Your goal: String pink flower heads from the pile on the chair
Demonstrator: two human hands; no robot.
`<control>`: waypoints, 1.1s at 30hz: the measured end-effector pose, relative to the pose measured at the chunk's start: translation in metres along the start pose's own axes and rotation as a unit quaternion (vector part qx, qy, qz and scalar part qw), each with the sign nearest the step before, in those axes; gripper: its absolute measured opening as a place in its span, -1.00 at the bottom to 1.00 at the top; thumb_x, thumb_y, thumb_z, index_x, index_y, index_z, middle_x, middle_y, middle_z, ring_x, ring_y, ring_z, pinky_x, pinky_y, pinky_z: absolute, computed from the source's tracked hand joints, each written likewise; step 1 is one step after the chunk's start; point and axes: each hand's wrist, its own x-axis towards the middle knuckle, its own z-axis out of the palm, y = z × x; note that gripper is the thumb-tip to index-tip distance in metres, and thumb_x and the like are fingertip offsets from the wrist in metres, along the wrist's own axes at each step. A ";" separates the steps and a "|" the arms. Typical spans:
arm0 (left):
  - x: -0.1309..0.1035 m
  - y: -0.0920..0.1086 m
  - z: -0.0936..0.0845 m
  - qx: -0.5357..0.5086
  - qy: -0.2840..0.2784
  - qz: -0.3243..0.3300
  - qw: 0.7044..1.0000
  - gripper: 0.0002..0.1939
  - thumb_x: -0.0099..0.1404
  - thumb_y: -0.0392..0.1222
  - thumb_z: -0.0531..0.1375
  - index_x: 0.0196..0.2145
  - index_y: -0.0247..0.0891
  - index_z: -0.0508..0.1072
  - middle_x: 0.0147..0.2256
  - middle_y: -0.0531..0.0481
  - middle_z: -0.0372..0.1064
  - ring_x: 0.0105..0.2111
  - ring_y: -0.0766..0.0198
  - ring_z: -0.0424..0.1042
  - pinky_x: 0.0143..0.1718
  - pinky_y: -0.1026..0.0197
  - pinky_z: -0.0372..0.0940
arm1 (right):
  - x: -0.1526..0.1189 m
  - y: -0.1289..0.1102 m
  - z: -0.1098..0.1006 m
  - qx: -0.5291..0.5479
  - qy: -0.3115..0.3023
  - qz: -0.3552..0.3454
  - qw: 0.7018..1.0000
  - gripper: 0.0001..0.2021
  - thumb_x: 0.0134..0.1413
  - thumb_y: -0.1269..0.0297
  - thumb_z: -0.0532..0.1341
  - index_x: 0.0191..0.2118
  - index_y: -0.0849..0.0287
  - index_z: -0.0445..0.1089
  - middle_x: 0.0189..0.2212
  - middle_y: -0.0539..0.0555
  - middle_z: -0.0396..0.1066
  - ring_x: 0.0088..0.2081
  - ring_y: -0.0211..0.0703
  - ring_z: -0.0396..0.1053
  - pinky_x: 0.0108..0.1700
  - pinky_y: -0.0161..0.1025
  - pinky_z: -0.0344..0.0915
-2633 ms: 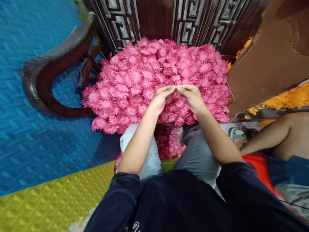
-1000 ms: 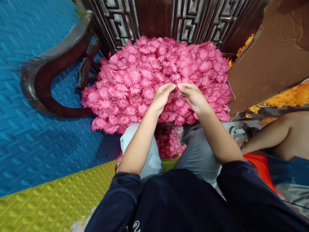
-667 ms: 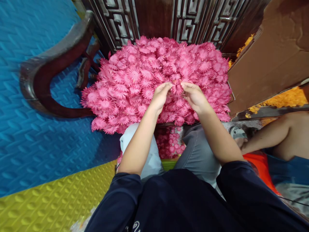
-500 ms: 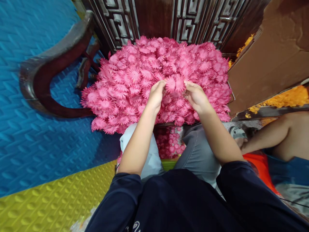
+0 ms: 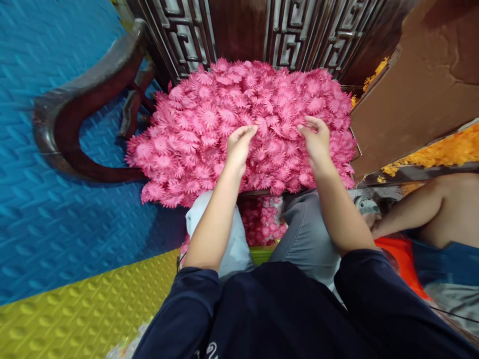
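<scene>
On my head feed, the dark wooden armrest (image 5: 56, 134) stood far left, over the blue mat (image 5: 75, 214). The pink pile (image 5: 198, 144) began beside it, its left edge loose; I judged an elbow brush there could spill flowers onto the mat.

Left hand (image 5: 238, 144): thumb and index tips close together, right beside 1 pink flower (image 5: 261, 126) over the middle of the pile. Couldn't tell if they gripped it. Risk as I read it: too light a pinch and it drops among identical ones; too hard and thin petals tear or crease.

Nearer, between the 2 knees, more pink flowers (image 5: 268, 222) lay below the pile's near edge. A knee bump or downward push could send extras into that gap.

Right hand (image 5: 319, 139): thumb and index apart, other fingers loosely curled, nothing I could make out in it, above the pile's right half. Trailing fingers could snag petals.

Far right, the cardboard (image 5: 404, 99) stood between pink and orange blooms (image 5: 445, 149); if knocked, colours could mix. A co-worker's leg (image 5: 419, 209) sat near right, a bump source.
</scene>
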 end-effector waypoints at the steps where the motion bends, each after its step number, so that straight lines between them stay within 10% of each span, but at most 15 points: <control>1: -0.002 0.001 0.002 0.009 -0.005 -0.006 1.000 -0.82 0.01 -0.09 0.33 -0.45 -0.22 0.48 -0.38 0.07 0.48 -0.21 0.30 0.41 -0.05 0.26 0.24 | -0.007 -0.011 0.006 0.002 0.026 0.011 1.000 -0.73 -0.11 0.10 0.28 -0.26 0.11 0.40 -0.24 0.06 0.39 -0.16 -0.20 0.34 -0.08 -0.18 0.27; 8: -0.009 0.003 0.007 0.039 -0.067 -0.004 0.997 -0.94 0.10 -0.25 0.24 -0.50 -0.25 0.51 -0.43 0.07 0.48 -0.30 0.34 0.41 -0.10 0.28 0.23 | -0.043 -0.061 0.041 0.061 -0.081 0.003 0.995 -0.76 -0.13 0.04 0.31 -0.41 0.11 0.46 -0.37 0.00 0.48 -0.30 -0.26 0.39 -0.17 -0.25 0.33; 16: -0.007 0.000 0.005 -0.070 -0.142 -0.058 0.986 -0.89 0.00 -0.18 0.34 -0.50 -0.25 0.51 -0.48 0.11 0.45 -0.34 0.39 0.40 -0.05 0.27 0.22 | -0.040 -0.059 0.043 0.118 -0.097 0.025 0.988 -0.76 -0.22 0.06 0.37 -0.43 0.11 0.49 -0.39 -0.01 0.50 -0.31 -0.26 0.42 -0.11 -0.21 0.36; 26: -0.008 0.004 0.006 -0.106 -0.168 -0.109 0.974 -0.89 0.04 -0.18 0.33 -0.52 -0.24 0.51 -0.53 0.13 0.38 -0.55 0.44 0.23 -0.47 0.31 0.10 | -0.042 -0.066 0.041 0.186 -0.105 0.065 0.975 -0.72 -0.35 0.05 0.41 -0.46 0.10 0.51 -0.45 -0.06 0.51 -0.40 -0.31 0.42 -0.21 -0.26 0.39; 33: -0.010 0.005 0.005 -0.125 -0.199 -0.093 0.968 -0.86 -0.04 -0.17 0.39 -0.54 -0.24 0.52 -0.53 0.16 0.41 -0.49 0.46 0.31 -0.33 0.34 0.20 | -0.043 -0.069 0.038 0.179 -0.097 0.086 0.975 -0.70 -0.38 0.02 0.41 -0.51 0.13 0.51 -0.51 -0.06 0.48 -0.39 -0.31 0.41 -0.22 -0.27 0.37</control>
